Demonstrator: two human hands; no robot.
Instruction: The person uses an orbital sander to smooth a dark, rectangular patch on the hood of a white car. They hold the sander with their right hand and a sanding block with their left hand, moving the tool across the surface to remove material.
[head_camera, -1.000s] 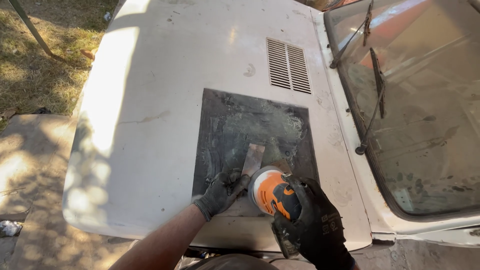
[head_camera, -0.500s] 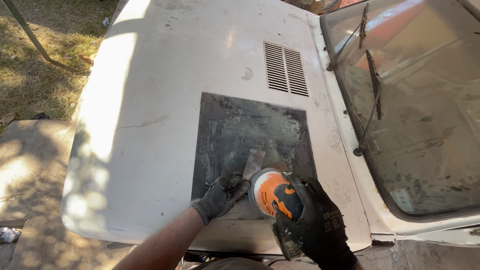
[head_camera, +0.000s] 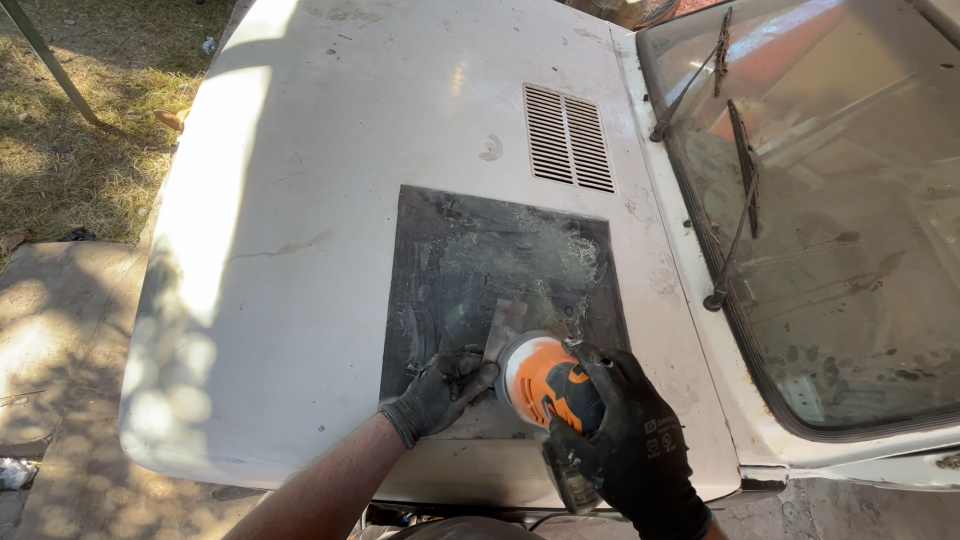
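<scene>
Right hand grips orange sander; left hand on dark patch.

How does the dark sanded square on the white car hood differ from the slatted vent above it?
The dark sanded square is large, flat, grey and scuffed, with the orange sander at its near edge. The slatted vent is much smaller, white, ribbed with slots, and untouched by either gloved hand. Both sit in the white hood.

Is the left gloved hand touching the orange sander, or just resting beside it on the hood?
Touching. In the head view the left hand lies on the dark sanded patch, its fingertips against the orange sander, gripped by the right hand.
</scene>
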